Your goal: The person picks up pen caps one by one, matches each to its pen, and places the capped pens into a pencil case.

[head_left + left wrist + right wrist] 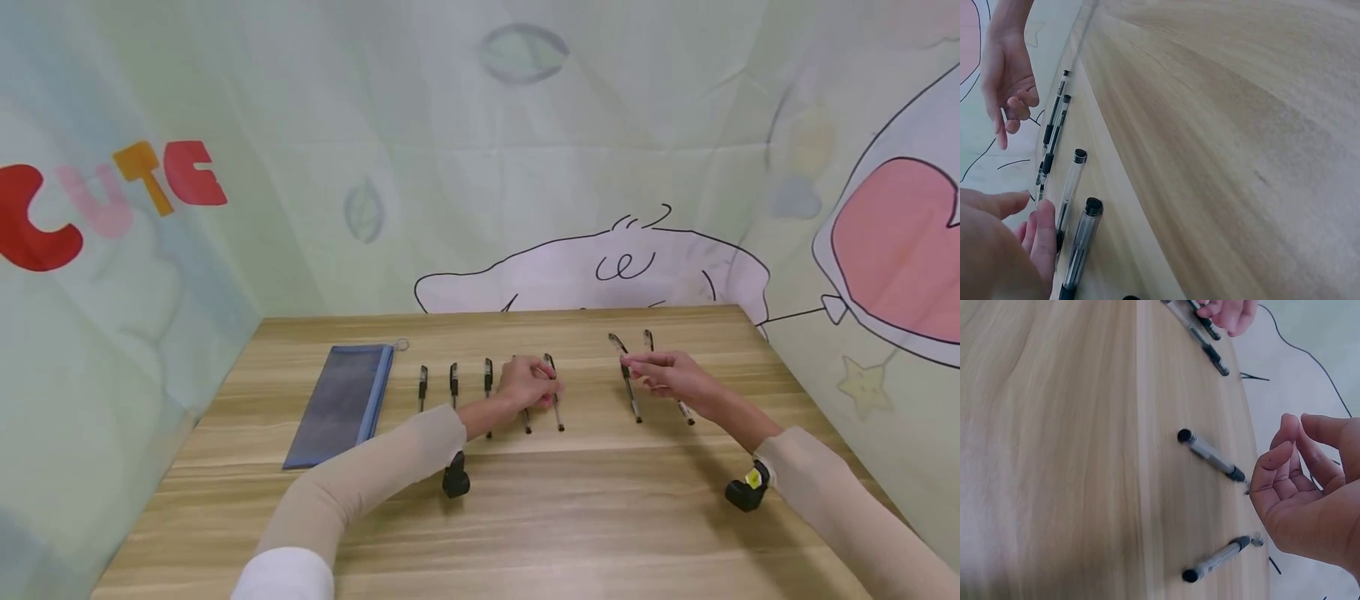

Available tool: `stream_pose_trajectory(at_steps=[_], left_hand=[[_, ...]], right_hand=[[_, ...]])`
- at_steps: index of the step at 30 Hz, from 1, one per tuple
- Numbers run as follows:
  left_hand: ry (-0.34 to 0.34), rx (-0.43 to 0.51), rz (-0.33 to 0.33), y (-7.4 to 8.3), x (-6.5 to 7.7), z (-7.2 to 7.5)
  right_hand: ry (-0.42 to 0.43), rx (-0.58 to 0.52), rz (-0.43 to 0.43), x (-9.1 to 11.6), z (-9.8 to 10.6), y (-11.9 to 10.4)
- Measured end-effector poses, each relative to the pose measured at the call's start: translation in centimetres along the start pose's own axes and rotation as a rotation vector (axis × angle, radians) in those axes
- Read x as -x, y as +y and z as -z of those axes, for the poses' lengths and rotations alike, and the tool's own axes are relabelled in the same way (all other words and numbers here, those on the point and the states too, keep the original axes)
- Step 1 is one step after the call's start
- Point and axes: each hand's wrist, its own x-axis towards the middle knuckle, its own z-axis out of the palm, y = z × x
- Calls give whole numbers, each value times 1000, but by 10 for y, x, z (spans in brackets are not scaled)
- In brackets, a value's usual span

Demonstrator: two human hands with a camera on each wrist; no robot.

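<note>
My left hand (528,383) is over the right end of a row of black-capped clear gel pens, nearest to the last pen (558,412). In the left wrist view its thumb and fingers (1044,244) stand apart, beside the pens, and whether they touch one is hard to tell. My right hand (671,379) hovers above two more gel pens, a tilted left one (634,400) and a right one (648,337) that it partly covers. The right wrist view shows its thumb and index fingertips (1290,425) close together, with nothing visible between them.
A blue-edged dark mesh zip pouch (341,400) lies flat on the left of the wooden table (525,517). Several other pens, such as the leftmost one (423,383), lie between pouch and left hand. A printed cloth backdrop (450,167) stands behind the table.
</note>
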Motion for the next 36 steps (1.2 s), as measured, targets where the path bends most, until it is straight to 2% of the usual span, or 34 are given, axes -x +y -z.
stream_pose_trajectory(at_steps=[3, 6, 11, 13, 17, 21, 24, 31, 36], left_hand=[[-33, 53, -7, 2, -1, -3], [-55, 97, -8, 6, -4, -12], [-111, 125, 4, 12, -6, -41], [-137, 110, 1, 13, -5, -53], [-163, 79, -41, 13, -4, -75], [-130, 32, -63, 15, -5, -88], [-81, -10, -37, 18, -7, -93], [41, -219, 9, 25, -22, -105], [54, -285, 50, 28, -30, -115]], right_hand=[[8, 17, -11, 2, 3, 2], [21, 29, -22, 5, 6, 3], [28, 41, -21, 11, 14, 6], [28, 30, -25, 13, 17, 8], [36, 14, -27, 16, 21, 10], [47, 8, -21, 18, 22, 11], [46, -4, -19, 19, 24, 10], [67, -17, -51, 28, 32, 14], [57, -26, -60, 34, 34, 18]])
